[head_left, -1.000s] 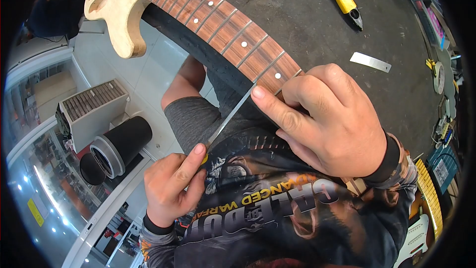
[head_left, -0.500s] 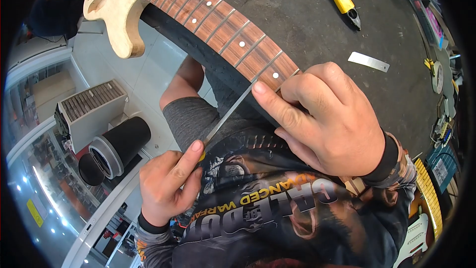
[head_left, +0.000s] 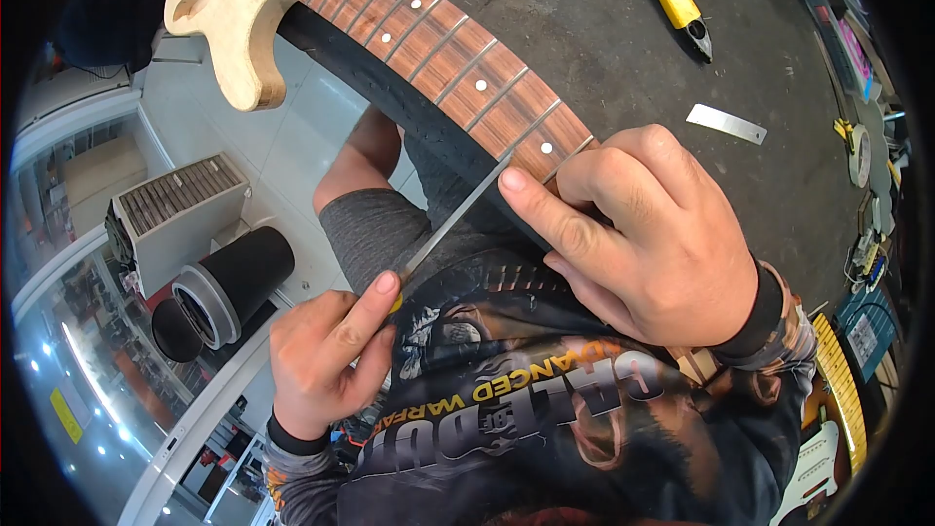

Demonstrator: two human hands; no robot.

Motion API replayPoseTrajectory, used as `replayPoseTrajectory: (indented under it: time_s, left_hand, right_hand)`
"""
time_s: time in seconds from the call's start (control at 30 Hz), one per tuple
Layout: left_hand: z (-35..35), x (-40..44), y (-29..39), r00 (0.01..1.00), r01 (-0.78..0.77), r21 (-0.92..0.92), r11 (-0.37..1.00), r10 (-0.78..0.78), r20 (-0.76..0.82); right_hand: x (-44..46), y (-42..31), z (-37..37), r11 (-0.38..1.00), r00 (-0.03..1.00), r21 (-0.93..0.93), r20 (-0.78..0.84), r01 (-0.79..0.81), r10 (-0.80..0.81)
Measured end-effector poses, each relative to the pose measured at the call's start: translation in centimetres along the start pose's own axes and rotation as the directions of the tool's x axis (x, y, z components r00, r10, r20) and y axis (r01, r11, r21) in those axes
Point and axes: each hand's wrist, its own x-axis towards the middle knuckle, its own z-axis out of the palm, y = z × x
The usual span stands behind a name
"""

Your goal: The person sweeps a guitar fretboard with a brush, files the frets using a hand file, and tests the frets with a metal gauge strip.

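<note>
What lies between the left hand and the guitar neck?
A thin metal tool, running from the left hand to the edge of the guitar neck, as the head view shows.

I've got a guitar neck [head_left: 458, 60], reddish-brown face, white dots, metal frets, plus a skinny metal file [head_left: 454, 221] sitting slantwise, tip right at the neck's near edge.

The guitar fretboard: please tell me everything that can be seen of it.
The unstrung fretboard is reddish-brown, grained, apparently wood, crossed by thin metallic frets and set with round white dots. It slants from the pale guitar body to the right hand, which covers its near end. A slim file held in the left hand appears to meet its edge.
</note>
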Motion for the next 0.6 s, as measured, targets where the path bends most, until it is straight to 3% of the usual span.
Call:
replayPoseTrajectory:
  time_s: [0.33,0.6]
  left_hand:
    - [0.77,-1.23,-0.73,0.996,0.008,-0.051,0.999,-0.012,-0.083]
    - [0.7,-1.03,-0.71,0.998,0.023,-0.053,0.998,-0.026,-0.053]
  right_hand:
    - [0.23,-0.19,-0.26,1.0,1.0,-0.01,0.028,-0.001,0.001]
    - [0.2,-0.23,-0.18,1.0,1.0,-0.01,0.03,-0.003,0.004]
